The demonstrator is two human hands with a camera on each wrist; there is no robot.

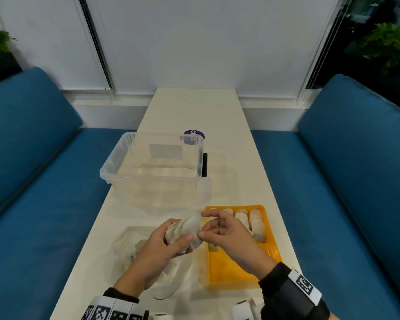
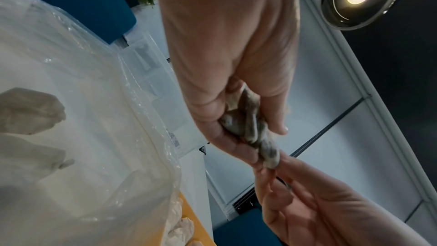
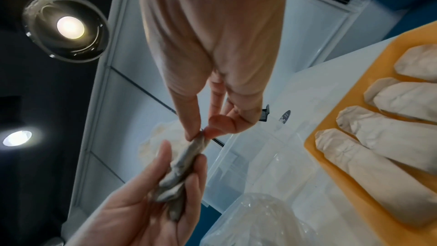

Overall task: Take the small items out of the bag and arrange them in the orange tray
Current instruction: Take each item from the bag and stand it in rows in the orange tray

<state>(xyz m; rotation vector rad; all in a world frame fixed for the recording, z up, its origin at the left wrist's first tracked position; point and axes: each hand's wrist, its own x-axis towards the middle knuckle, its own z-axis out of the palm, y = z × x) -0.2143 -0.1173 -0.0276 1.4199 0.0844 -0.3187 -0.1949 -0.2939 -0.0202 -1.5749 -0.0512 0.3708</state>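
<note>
Holding one small wrapped item (image 1: 187,232) between both hands, just left of the orange tray (image 1: 231,271) and above the bench (image 1: 189,112). Left hand (image 1: 162,247) has fingers curled round the item's crumpled body; right hand (image 1: 222,229) pinches its twisted end between thumb and forefinger, other fingers loose. Tray sits on the bench with a row of wrapped items (image 1: 255,224) lined up at its far end, near half bare. Clear plastic bag (image 1: 129,248) lies left of the tray under the left hand, more pale wrapped pieces inside. Clear plastic bin (image 1: 153,167) stands beyond the tray, far-left of it.
</note>
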